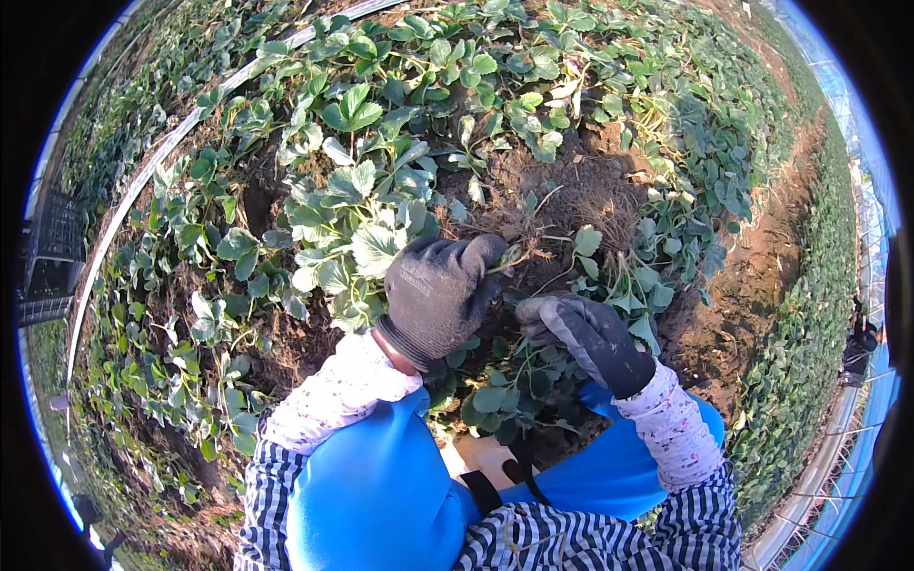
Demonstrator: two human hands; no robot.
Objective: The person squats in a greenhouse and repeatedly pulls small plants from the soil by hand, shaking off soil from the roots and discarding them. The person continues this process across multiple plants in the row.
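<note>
My left hand (450,296), in a dark knit work glove, is closed around a small strawberry plant (508,258). The plant's green stem base and brownish roots poke out past the thumb side. Broad, sunlit strawberry leaves (375,250) press close to the back of this glove; whether they belong to the held plant I cannot tell. My right hand (582,339), gloved in black and grey, is just to the right with fingers bunched together. Its fingertips are near thin stems and leaves (588,243), and their grip is hidden. Under both hands grow more strawberry leaves (496,398).
Dry roots (607,210) lie on bare soil (532,168) ahead. A pale hose or strip (153,160) curves along the left. Dark plastic crates (53,250) stand at far left. A soil furrow (760,278) runs on the right. My blue-covered knees (378,485) flank the near plants.
</note>
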